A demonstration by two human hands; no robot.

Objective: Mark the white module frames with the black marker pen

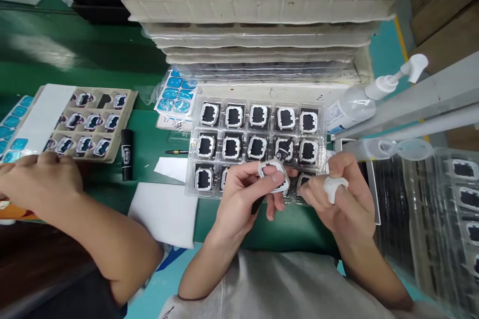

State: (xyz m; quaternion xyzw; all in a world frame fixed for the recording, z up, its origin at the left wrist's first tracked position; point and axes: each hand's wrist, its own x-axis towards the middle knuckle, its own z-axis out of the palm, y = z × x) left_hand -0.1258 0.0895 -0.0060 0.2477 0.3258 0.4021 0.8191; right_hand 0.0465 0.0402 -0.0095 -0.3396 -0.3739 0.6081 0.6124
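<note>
My left hand (245,189) pinches a small white rounded-square frame (280,185), thumb on top and fingers curled below. A dark strip shows under that hand; I cannot tell if it belongs to the frame. To its right, my right hand (346,204) is closed on a crumpled white wipe (334,188) between thumb and fingers. Both hands are over the near edge of a clear plastic tray (189,159) holding rows of similar white frames with black centres. The hands hide part of its front row.
Stacked pulp trays (262,10) stand behind. A pump bottle (352,107) is at right, near stacked clear trays (422,199). On the left lie a black marker (126,154), white sheets (164,212) and another pulp tray (129,109), where a co-worker's hand (45,179) rests.
</note>
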